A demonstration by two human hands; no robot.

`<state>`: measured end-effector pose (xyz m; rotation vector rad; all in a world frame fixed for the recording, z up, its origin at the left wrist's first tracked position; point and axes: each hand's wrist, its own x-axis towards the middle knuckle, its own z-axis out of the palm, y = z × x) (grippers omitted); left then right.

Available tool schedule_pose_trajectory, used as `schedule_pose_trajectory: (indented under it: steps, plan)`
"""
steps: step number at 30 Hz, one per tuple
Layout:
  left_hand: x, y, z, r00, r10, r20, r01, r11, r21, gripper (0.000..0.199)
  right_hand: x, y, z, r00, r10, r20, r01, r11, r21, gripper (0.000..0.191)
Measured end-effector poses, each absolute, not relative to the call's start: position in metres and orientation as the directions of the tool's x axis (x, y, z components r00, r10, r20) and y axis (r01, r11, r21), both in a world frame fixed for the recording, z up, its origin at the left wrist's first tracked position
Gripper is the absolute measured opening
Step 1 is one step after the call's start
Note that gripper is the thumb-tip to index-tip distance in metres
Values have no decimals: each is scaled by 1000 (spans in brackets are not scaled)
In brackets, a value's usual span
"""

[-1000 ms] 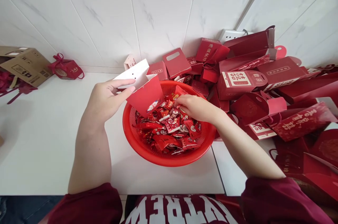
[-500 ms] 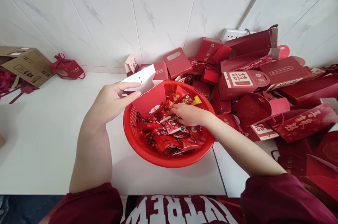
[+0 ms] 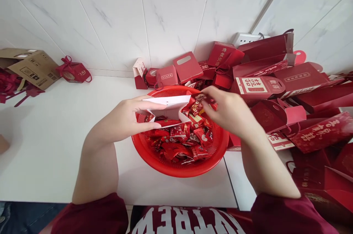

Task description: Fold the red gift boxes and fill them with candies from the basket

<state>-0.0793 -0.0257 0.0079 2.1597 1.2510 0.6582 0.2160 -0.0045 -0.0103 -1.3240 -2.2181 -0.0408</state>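
Note:
My left hand (image 3: 129,118) grips an open gift box (image 3: 172,111), white inside, thumb and fingers at its left side. The box is tipped so its opening faces me, and red wrapped sweets lie inside. Below it is a red plastic basket (image 3: 179,172) holding many red-wrapped sweets (image 3: 179,149). My right hand (image 3: 224,109) is raised over the basket's right rim. Its fingers are pinched around a small dark-red wrapped sweet (image 3: 202,97), partly hidden by the fingers.
Many red gift boxes (image 3: 253,87) are piled on the right and behind the basket. A brown cardboard box (image 3: 34,70) with red ribbons and a small red box (image 3: 75,72) stand at the back left. A socket strip (image 3: 248,38) sits by the tiled wall.
My right hand has lifted out of the sweets and moved up and right, now holding a sweet. My left hand has turned the gift box so its inside shows.

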Motion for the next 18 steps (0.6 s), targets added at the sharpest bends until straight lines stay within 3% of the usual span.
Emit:
schedule_pose_trajectory:
  steps: [2,4,7,9,12,15,18]
  plan:
    - [-79,-22,7,456,879,138,588,-415,694,38,215,-18,3,-302,631,714,702,654,-282,23]
    - [-79,-18,5,477,867,143,570,-429,700,44,208,-29,11,-236,417,877,535,810,-241,33]
    - [-79,-14,2,495,849,184,553,-471,687,49,188,-32,10,-220,240,946,348,925,-154,45]
    - [-79,-12,-1,484,855,186,534,-456,711,52,174,-26,4,-327,272,905,341,927,-155,41]
    - [-79,-10,-4,432,890,146,521,-378,765,56,161,-10,-8,-469,458,755,522,833,-181,29]
    - [-80,-10,-4,360,921,146,542,-334,772,66,160,1,-16,-419,622,661,694,689,-209,30]
    - [-82,-9,-4,341,930,136,572,-320,755,91,170,1,-19,-385,659,646,655,688,-312,31]
